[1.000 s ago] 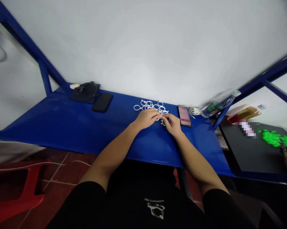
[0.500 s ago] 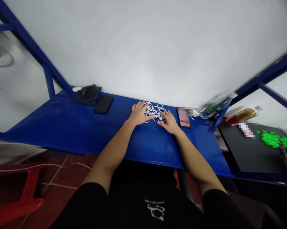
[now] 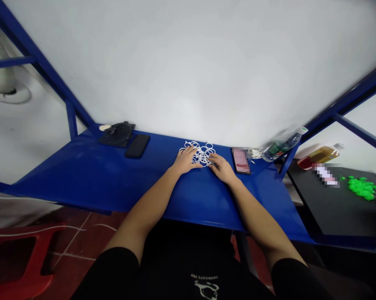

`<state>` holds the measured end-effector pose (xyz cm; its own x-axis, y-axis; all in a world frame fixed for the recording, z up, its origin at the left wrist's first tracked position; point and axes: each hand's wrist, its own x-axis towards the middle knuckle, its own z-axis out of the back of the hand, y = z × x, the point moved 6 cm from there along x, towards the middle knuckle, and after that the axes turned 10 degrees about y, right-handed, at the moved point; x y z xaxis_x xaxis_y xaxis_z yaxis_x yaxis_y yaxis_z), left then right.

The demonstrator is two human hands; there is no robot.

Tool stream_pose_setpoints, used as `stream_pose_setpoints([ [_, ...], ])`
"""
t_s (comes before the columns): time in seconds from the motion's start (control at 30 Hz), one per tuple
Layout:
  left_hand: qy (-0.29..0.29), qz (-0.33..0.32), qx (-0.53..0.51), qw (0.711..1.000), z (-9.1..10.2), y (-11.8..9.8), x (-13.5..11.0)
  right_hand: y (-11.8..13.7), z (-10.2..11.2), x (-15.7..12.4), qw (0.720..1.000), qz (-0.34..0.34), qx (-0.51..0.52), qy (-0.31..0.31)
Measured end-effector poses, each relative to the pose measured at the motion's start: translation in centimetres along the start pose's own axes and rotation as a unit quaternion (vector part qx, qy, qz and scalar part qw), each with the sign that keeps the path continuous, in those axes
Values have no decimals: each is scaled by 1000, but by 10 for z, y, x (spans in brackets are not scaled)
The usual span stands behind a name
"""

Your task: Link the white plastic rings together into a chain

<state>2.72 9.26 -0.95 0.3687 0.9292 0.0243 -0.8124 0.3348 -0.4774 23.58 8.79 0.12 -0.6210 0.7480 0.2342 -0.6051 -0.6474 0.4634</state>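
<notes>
A loose heap of white rings (image 3: 203, 155) lies on the blue table (image 3: 113, 179), close to the wall. My left hand (image 3: 185, 161) rests at the heap's left side, fingers stretched over some of the rings and thumb pointing right. On the opposite side, my right hand (image 3: 221, 167) lies with its fingertips on the rings at the right edge. Both hands have their fingers apart, and neither grips a ring that I can make out. The rings under the fingers are partly hidden.
Left of the heap lie a black phone (image 3: 137, 146) and a black bag (image 3: 116, 134). To the right are a lit phone (image 3: 241, 160), a white cable (image 3: 256, 154) and a plastic bottle (image 3: 283, 146). A dark side table (image 3: 328, 204) holds green pieces (image 3: 364, 187).
The view has tilted, so the table sits lower. My left hand has shifted off some rings, showing more at the heap's upper left. My right fingers are more bent.
</notes>
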Motion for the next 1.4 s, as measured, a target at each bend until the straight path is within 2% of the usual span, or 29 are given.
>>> stream_pose_setpoints([
  [0.1,-47,-38,-33,998,6,-6,0,-1,9,-1,999,-16,-16,-48],
  [0.17,-99,-49,-45,993,14,-9,-1,1,16,-3,997,-29,-31,-69],
  [0.27,-190,-45,-73,978,29,-10,-6,3,25,-5,993,-67,-42,-84],
  [0.33,-208,-21,-102,973,35,-9,-10,4,30,-7,991,-98,-41,-84],
  [0.4,-176,9,-114,978,36,-8,-11,6,30,-8,990,-120,-38,-70],
  [0.47,-109,25,-106,988,32,-9,-10,8,28,-8,990,-130,-35,-47],
  [0.53,-45,24,-94,994,25,-12,-9,11,24,-7,991,-132,-29,-24],
  [0.6,-13,16,-93,995,20,-14,-8,12,21,-6,991,-132,-26,-9],
  [0.77,-19,4,-93,996,15,-15,-7,9,17,-4,992,-121,-34,-9],
  [1.07,-20,-28,-80,996,11,-14,-6,7,12,-3,999,-49,-24,-4],
  [1.4,-17,-62,-60,996,7,-16,-3,8,12,-3,998,-63,-30,-4],
])
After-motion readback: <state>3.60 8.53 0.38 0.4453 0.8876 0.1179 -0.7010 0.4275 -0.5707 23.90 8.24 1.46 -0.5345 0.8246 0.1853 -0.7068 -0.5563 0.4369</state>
